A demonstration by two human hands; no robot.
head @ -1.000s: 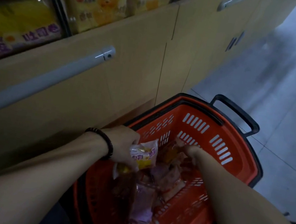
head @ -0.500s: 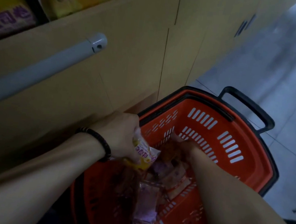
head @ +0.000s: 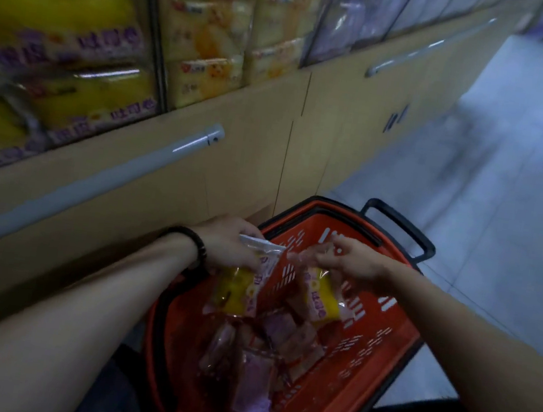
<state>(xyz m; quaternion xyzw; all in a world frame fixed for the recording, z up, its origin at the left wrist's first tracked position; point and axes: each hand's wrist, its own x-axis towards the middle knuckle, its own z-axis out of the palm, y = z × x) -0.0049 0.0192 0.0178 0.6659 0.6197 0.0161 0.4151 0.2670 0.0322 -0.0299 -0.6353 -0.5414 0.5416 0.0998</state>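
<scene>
An orange shopping basket (head: pixel 360 383) with a black rim stands on the floor below me. My left hand (head: pixel 230 245), a dark bead bracelet on its wrist, grips the top of a yellow bread packet (head: pixel 238 288) above the basket's left side. My right hand (head: pixel 352 261) pinches the clear top edge of a second yellow packet (head: pixel 323 299), which hangs over the basket. Several purple and brown wrapped packets (head: pixel 254 376) lie on the basket's bottom.
A tan cabinet (head: pixel 254 141) with grey bar handles (head: pixel 152 159) runs along the left. Above it, glass-fronted bins hold yellow bread packets (head: pixel 76 52) and paler ones (head: pixel 215 43). Grey tiled floor (head: pixel 510 168) stretches to the right. The basket's black handle (head: pixel 402 226) sticks up at its far end.
Both hands have risen out of the basket. My right hand now holds a second yellow packet it lifted from the pile. The view has tilted up toward the shelves.
</scene>
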